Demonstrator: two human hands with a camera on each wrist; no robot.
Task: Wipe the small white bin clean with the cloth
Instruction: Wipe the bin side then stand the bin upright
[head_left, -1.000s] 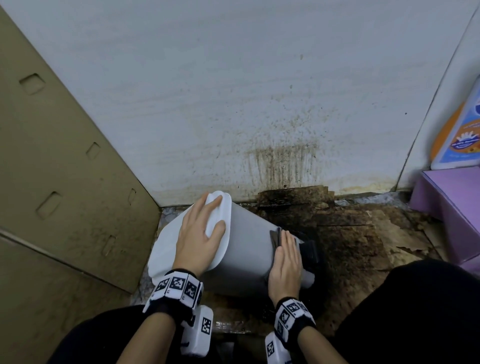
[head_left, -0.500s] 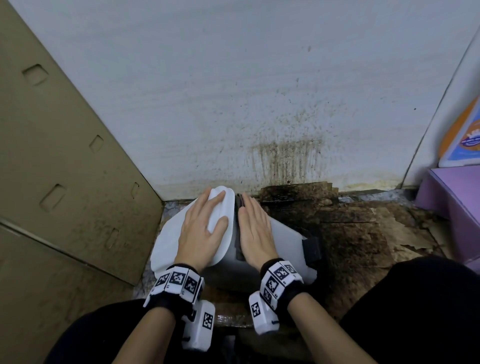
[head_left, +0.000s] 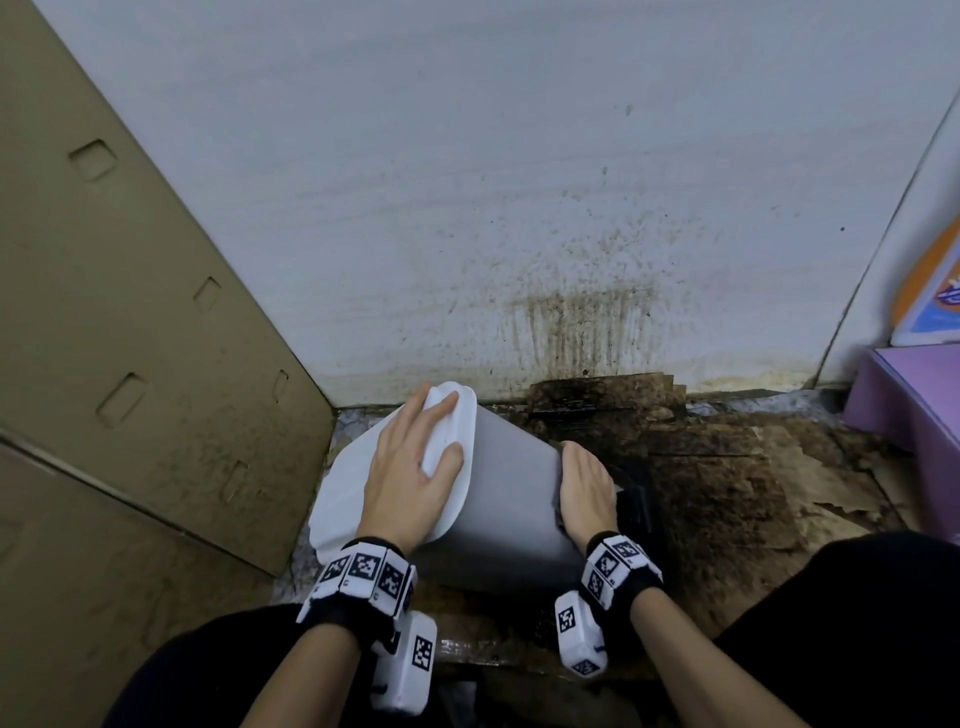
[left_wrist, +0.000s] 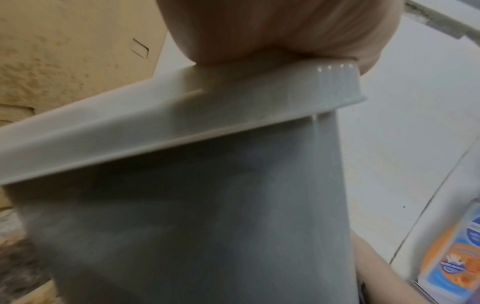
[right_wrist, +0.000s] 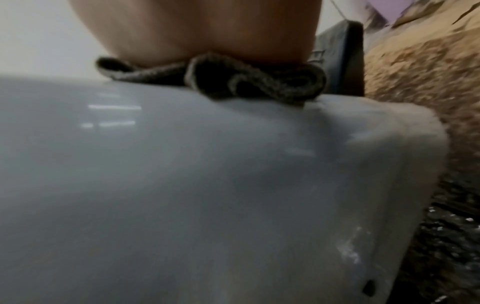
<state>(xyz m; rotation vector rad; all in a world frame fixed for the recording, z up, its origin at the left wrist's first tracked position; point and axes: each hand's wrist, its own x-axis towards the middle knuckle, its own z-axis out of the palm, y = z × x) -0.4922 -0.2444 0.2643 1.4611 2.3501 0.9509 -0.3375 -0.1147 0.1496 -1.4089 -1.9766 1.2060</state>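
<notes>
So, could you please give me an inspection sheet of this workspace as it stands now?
Surface: floor covered in stained, peeling brown cardboard, dark wet patch near the wall.
Job's things: small white bin tipped on its side, lid shut; dark cloth pressed on its side.
Clutter: purple box; orange and blue pack.
Hands: left hand flat on the lid; right hand flat on the cloth.
Cables: nothing seen.
Surroundings: white wall with brown streaks; cardboard panel on the left.
</notes>
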